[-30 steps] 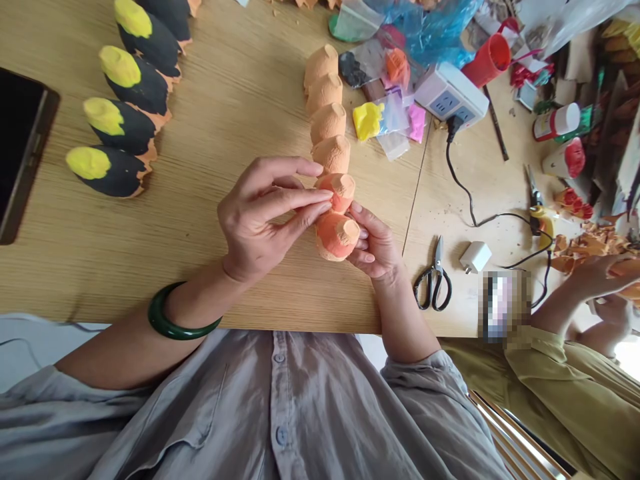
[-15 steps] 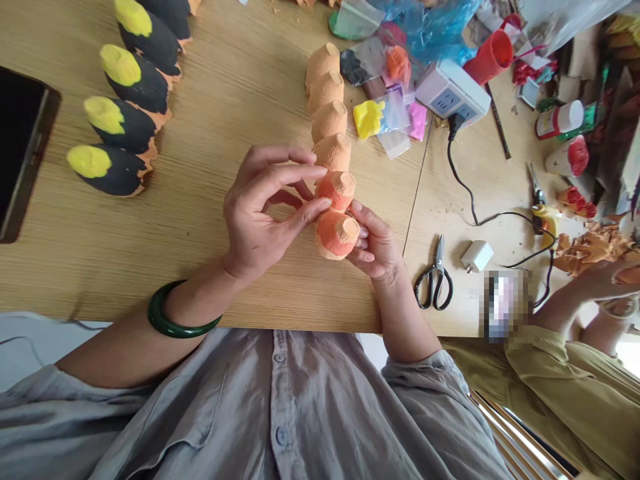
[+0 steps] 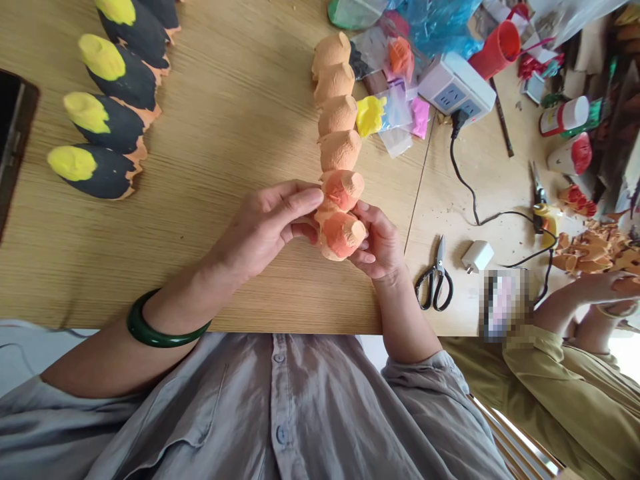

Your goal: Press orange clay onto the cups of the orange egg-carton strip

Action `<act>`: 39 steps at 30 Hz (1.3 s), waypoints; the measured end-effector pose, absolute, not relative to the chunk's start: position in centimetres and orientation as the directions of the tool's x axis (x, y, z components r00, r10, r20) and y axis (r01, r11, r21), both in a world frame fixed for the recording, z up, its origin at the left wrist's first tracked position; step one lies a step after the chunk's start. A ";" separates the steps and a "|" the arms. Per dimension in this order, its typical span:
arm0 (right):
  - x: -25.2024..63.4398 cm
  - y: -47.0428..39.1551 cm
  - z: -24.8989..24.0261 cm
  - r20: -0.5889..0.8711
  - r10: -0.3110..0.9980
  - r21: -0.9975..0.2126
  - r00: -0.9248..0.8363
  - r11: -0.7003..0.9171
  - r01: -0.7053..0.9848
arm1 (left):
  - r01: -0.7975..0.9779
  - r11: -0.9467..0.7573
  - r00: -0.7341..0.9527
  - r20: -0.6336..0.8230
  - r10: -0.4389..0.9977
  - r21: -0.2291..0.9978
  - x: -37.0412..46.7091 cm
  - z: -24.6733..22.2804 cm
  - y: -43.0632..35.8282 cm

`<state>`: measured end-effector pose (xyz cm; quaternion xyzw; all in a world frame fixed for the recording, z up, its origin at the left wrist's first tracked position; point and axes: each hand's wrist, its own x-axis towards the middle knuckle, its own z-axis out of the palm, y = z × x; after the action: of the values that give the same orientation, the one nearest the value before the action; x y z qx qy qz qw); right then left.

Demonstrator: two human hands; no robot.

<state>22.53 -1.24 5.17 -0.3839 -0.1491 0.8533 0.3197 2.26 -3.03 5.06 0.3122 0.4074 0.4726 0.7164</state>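
A strip of orange egg carton [image 3: 340,152], several bumps long, points away from me over the table. Its two nearest bumps carry a thin layer of red-orange clay [image 3: 341,233]; the farther bumps show bare pale orange. My left hand [image 3: 273,223] pinches the strip's left edge beside the second bump, thumb on top and fingers tucked below. On the other side, my right hand [image 3: 377,240] grips the near end, its fingers partly hidden behind the carton. At the upper left stands a row of carton pieces covered black with yellow tips [image 3: 103,113].
Right of the strip lie bags of clay, with yellow clay [image 3: 370,115] nearest, and a white power strip [image 3: 457,87] with a black cord. Scissors [image 3: 436,277] and a white charger [image 3: 477,257] are near my right forearm. A phone [image 3: 15,147] lies far left. A co-worker's arm [image 3: 575,297] shows at right.
My left hand has shifted from the top of the second bump down to the strip's left edge, closing its grip there. The strip has moved slightly right; the view has shifted a little.
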 end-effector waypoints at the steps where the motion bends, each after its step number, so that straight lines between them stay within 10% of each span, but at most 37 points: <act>1: 22.5 -1.3 5.2 -0.545 0.673 -0.529 -0.500 -0.739 -0.417 | -0.418 0.395 0.262 -0.308 0.915 0.818 2.2 5.1 -3.0; 39: 21.7 -2.2 5.9 -0.523 0.746 -0.682 -0.413 -0.657 -0.323 | -0.450 0.446 0.312 -0.331 0.891 0.774 1.7 5.0 -2.6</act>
<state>21.71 -2.18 5.87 -0.4275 -0.2472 0.8034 0.3326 1.69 -2.61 5.00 0.2855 0.3854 0.4424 0.7578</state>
